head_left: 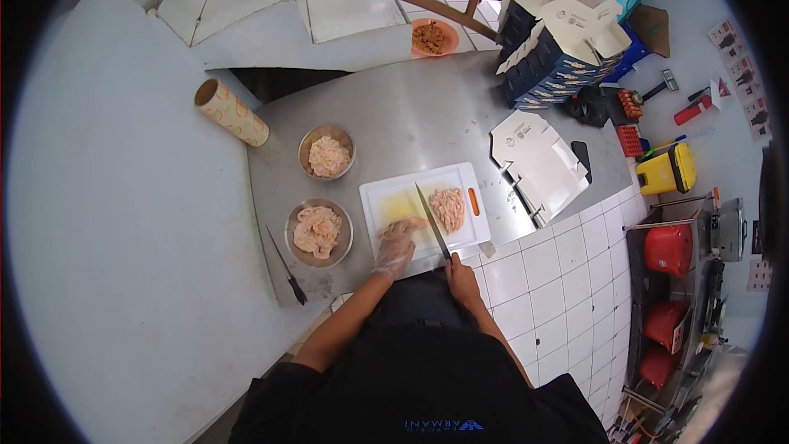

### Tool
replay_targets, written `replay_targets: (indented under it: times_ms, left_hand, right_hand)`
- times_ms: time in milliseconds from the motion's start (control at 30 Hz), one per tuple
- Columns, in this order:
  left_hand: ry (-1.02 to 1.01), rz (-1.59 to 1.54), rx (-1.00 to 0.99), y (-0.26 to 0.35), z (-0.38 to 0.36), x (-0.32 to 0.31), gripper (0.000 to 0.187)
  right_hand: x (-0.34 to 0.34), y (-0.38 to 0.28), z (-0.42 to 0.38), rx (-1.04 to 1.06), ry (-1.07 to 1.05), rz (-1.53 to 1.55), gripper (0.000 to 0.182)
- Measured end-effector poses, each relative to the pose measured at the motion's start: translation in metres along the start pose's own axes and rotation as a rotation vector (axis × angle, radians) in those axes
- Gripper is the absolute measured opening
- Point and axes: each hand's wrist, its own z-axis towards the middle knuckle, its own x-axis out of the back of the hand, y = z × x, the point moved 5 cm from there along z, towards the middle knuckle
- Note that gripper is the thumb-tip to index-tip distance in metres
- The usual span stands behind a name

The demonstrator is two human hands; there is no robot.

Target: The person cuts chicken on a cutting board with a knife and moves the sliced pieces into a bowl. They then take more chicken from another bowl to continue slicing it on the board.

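On a white cutting board (386, 191) lies a heap of chopped pale meat (448, 210) at the right. My left hand (396, 247), in a clear plastic glove, presses a piece of raw meat (414, 223) onto the board. A long knife (432, 220) is in my right hand (462, 279), its blade between that piece and the chopped heap. Left of the board stand two metal bowls, the upper one (351, 150) and the lower one (348, 252), both holding raw meat. A second knife (286, 267) rests near the table's left edge.
A patterned roll (233, 113) stands at the table's left edge. Stacked boxes (555, 57) and a flat open box (538, 166) are at the right. An orange plate (435, 37) of brown food sits beyond the steel table (394, 107).
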Motion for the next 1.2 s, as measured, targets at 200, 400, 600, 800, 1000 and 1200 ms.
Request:
replay_targets:
  times_ms: [200, 400, 600, 800, 1000, 1200]
  left_hand:
    - [-0.340, 0.191, -0.121, -0.025, -0.011, -0.052, 0.032]
    - [-0.309, 0.071, -0.204, -0.020, -0.020, -0.027, 0.025]
    - [-0.191, 0.084, -0.069, -0.041, 0.005, -0.025, 0.024]
    - [-0.137, 0.129, -0.047, -0.050, -0.007, -0.018, 0.023]
    - [-0.113, 0.113, -0.148, -0.048, -0.002, -0.021, 0.025]
    - [-0.045, -0.034, -0.124, -0.055, 0.006, -0.048, 0.022]
  right_hand:
    - [-0.003, -0.001, 0.012, 0.010, -0.002, -0.072, 0.021]
    - [-0.004, -0.004, 0.014, 0.016, -0.003, -0.015, 0.021]
    - [-0.007, -0.018, 0.013, 0.013, -0.024, -0.039, 0.022]
    - [0.006, -0.019, 0.023, -0.054, -0.006, -0.116, 0.019]
    - [-0.005, -0.027, 0.007, 0.040, -0.079, -0.056, 0.019]
    - [-0.024, -0.006, -0.001, -0.031, -0.154, -0.069, 0.024]
